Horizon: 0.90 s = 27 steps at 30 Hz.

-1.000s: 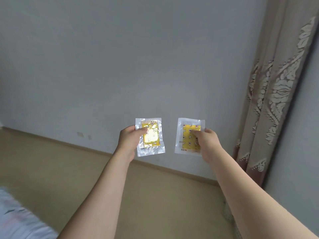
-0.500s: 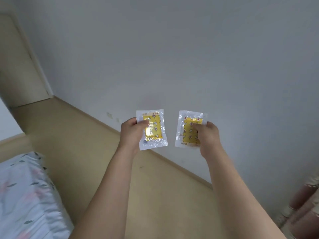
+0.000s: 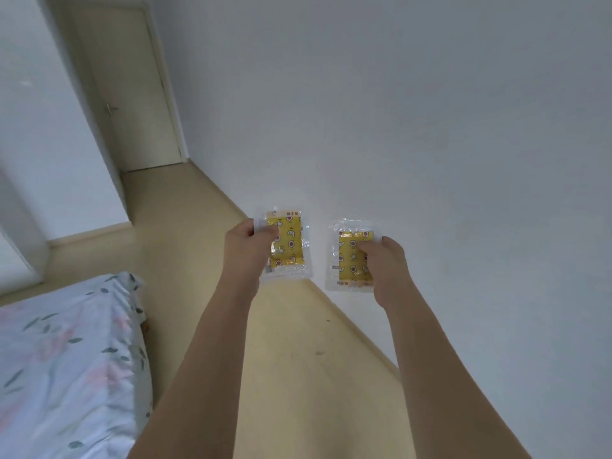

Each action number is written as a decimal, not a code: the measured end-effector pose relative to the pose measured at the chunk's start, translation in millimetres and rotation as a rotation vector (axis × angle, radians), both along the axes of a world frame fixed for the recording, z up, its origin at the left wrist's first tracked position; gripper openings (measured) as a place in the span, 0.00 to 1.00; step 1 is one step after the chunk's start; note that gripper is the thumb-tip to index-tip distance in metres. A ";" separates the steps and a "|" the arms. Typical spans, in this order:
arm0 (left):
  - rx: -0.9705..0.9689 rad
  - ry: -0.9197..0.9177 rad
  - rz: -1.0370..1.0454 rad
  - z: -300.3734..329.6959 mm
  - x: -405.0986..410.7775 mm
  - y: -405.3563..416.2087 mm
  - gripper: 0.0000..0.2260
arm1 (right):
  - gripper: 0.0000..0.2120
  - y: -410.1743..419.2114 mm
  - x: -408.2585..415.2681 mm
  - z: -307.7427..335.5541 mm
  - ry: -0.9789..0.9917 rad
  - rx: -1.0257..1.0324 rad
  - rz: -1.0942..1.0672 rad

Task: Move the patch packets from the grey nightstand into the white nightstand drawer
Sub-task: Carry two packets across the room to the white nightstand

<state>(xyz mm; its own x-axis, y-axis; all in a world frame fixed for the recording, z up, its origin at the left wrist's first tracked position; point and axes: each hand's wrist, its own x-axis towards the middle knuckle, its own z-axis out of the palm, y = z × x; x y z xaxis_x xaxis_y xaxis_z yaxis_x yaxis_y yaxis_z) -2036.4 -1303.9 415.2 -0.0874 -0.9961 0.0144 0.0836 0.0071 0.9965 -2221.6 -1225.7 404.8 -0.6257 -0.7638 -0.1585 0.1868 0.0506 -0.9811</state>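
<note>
1. Head view: the left hand [image 3: 250, 250] pinches one clear patch packet [image 3: 287, 246] by its side edge; the right hand [image 3: 385, 263] is clamped on a second patch packet [image 3: 351, 256]. Both packets are held upright in mid-air, well apart.
2. Neither nightstand is in view, so the carry is probably mid-way; thumbs should stay firm on the slippery film.
3. The bed [image 3: 66, 359] corner sits left, the wall [image 3: 430, 127] right; the floor [image 3: 198, 260] between lies open toward the door [image 3: 132, 94].

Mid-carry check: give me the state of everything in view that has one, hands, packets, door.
left hand: closed, pinching the left packet by its left edge.
right hand: closed, pinching the right packet by its right side.
left packet: held upright in the air, sealed.
right packet: held upright in the air, sealed.
door: shut.
</note>
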 end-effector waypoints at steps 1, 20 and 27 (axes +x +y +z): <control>0.003 0.003 0.027 -2.0 3.0 -16.7 0.06 | 0.05 -23.0 -0.6 -1.3 -0.004 -0.002 0.019; -0.036 0.022 0.418 19.0 20.6 -427.7 0.06 | 0.09 -517.7 4.5 6.0 0.030 -0.033 0.387; -0.014 0.035 0.563 8.7 75.6 -553.8 0.09 | 0.10 -674.9 65.9 -4.2 0.077 0.008 0.512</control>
